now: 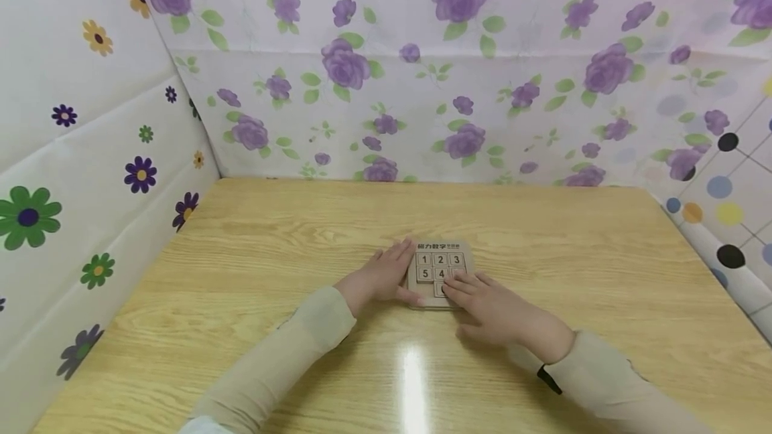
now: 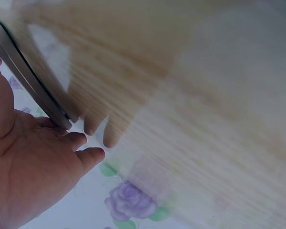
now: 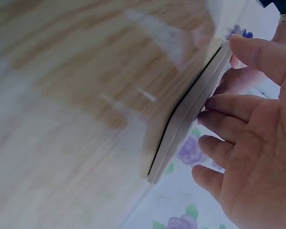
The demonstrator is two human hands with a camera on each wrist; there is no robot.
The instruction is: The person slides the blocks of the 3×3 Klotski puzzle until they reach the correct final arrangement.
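We look down on a pale wood-grain surface [image 1: 301,233], where a small square number puzzle [image 1: 425,293] lies flat, just right of the middle of the scene. Dark lettering [image 1: 437,246] runs along its far edge. Its far row shows tiles 1 [image 1: 425,260], 2 [image 1: 441,260] and 3 [image 1: 456,260], from left to right; the next row shows 5 [image 1: 425,274] and 4 [image 1: 441,274], with a further tile mostly hidden. Nearer to us, below the 4, sits another tile [image 1: 439,288] whose digit is partly covered.

A person's left hand [image 1: 384,274] rests against the puzzle's left side, its fingers extended toward the far left corner and its thumb at the near left corner. The right hand [image 1: 497,310] comes in from the near right, its fingers outstretched and touching the tiles at the right of the puzzle, gripping nothing that we can see. In both wrist views we see the palms beside the puzzle's thin edge.

We see light beige sleeves [image 1: 283,347] on both arms. Beyond the surface hangs a white covering with purple roses [image 1: 344,65]; coloured daisies [image 1: 141,175] pattern the left side, and coloured dots [image 1: 730,213] the right
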